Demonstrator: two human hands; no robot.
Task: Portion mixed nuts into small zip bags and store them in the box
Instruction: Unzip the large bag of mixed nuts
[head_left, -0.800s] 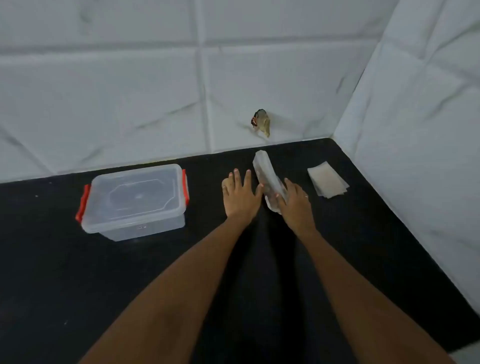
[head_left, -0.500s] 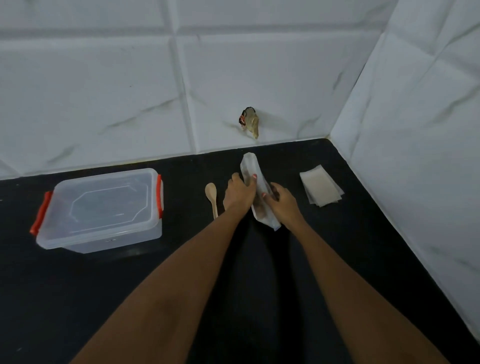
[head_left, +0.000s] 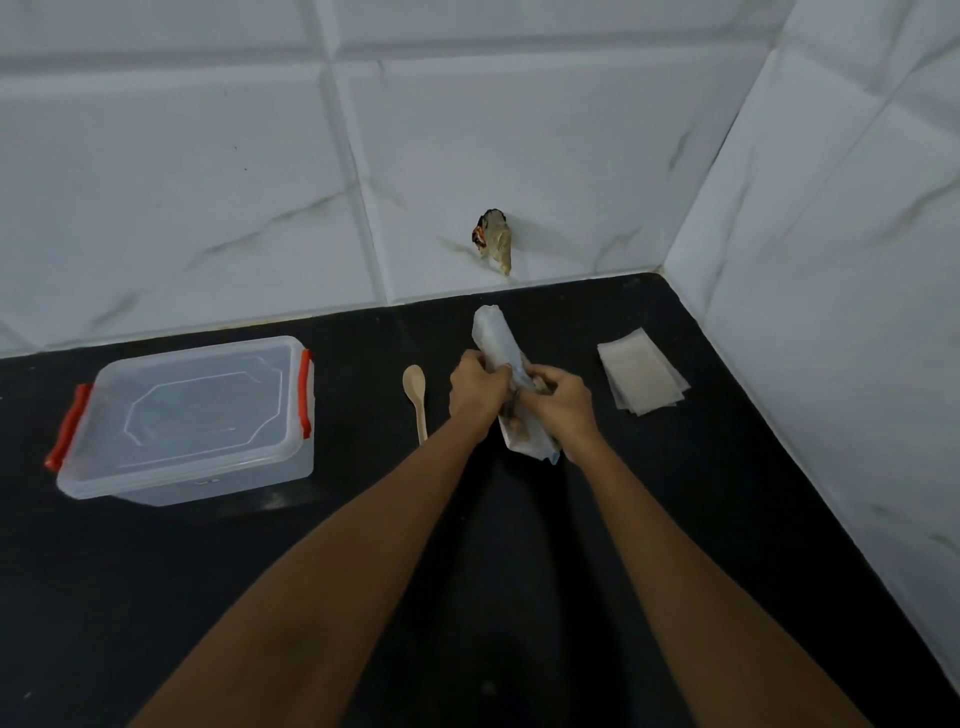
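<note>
I am gripping the nut bag (head_left: 492, 335) at centre frame, left hand (head_left: 478, 387) and right hand (head_left: 560, 406) both curled round its middle. It is looking light, soft and slippery, so I am favouring the filled lower part.

Black counter (head_left: 156, 597), grey-veined white tiles (head_left: 182, 182), clear box (head_left: 192, 421) (red latches (head_left: 67, 435)), pale wooden spoon (head_left: 415, 395).

My two bare forearms reach forward from the lower edge of the view and converge at its centre. My left hand (head_left: 478, 387) curls its fingers around the middle of a long clear plastic bag of nuts (head_left: 493, 332), knuckles up. My right hand (head_left: 558, 402), just beside it, grips the same bag with bent fingers.
</note>
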